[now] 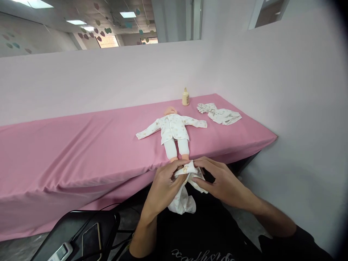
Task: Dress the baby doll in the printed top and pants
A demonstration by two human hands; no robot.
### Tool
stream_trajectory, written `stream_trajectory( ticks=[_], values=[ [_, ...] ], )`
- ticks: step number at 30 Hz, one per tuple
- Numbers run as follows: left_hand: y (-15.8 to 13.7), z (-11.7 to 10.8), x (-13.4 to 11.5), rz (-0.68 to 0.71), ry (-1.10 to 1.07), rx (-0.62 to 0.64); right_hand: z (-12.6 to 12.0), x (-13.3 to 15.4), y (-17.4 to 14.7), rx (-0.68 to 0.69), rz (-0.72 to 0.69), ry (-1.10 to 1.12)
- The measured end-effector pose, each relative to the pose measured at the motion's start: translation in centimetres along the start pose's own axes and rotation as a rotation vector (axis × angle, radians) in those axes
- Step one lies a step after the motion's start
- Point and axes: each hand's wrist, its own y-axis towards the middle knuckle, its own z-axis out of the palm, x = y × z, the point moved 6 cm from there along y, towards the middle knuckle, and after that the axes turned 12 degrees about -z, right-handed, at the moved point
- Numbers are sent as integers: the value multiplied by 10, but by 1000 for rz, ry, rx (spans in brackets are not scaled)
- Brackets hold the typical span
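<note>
A small white printed baby garment (pixel 182 201) hangs bunched between my hands, just in front of the table edge; its exact cut is hard to make out in the folds. My left hand (pixel 167 185) grips it at the upper left, thumb and fingers closed on the cloth. From the other side my right hand (pixel 217 179) pinches its upper right part. Just beyond my fingers lies a baby doll (pixel 171 148) on its back, feet toward me. It wears a white printed jacket (pixel 174 127) with both sleeves spread outward.
Pink cloth covers the long table (pixel 108 145). A crumpled white printed garment (pixel 224 116) lies at the right, with a pale yellow pump bottle (pixel 185 98) near the wall. At lower left, a black chair (pixel 73 221) holds a phone (pixel 91 241), a small white device (pixel 62 252) and cables.
</note>
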Motion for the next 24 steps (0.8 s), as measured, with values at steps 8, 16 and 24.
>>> stream_trajectory(
  ticks=[8, 16, 24],
  values=[
    [4, -11, 5, 1, 126, 26, 2, -35, -3, 191, 337, 810],
    [7, -10, -7, 111, 136, 63, 16, -79, -27, -93, 620, 1125],
    [0, 11, -28, 293, 325, 142, 66, -69, -46, 221, 498, 1320]
  ],
)
